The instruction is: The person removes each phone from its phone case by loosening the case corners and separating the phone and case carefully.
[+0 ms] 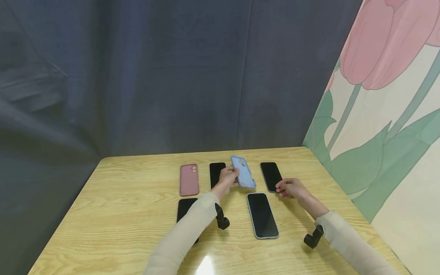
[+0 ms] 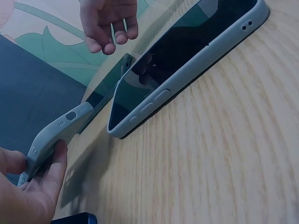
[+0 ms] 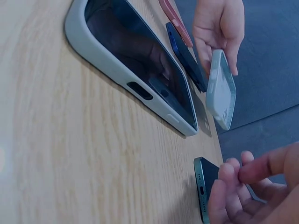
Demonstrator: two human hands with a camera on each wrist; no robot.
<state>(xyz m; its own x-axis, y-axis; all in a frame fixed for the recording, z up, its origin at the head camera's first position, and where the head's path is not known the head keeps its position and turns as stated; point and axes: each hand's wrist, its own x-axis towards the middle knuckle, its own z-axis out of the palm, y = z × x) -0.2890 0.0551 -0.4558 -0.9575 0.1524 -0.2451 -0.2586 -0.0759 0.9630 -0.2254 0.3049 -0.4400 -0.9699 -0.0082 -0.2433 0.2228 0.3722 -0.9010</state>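
My left hand (image 1: 227,178) pinches a light blue phone case (image 1: 245,174) by its long edge, thumb on one side and fingers on the other. The case is raised and tilted above the table, its hollow inside showing in the right wrist view. At the right, my right hand (image 1: 292,188) hovers at the near end of a bare dark phone (image 1: 270,175). Its fingers (image 3: 227,173) are loosely bent and hold nothing. Between the forearms lies a phone in a pale case (image 1: 262,215), screen up.
A pink phone case (image 1: 189,180) lies at the back left. Next to it a dark phone (image 1: 215,172) is partly covered by my left hand. Another dark phone (image 1: 184,206) lies mostly beneath my left forearm. A dark curtain (image 1: 192,84) hangs behind the wooden table (image 1: 120,214).
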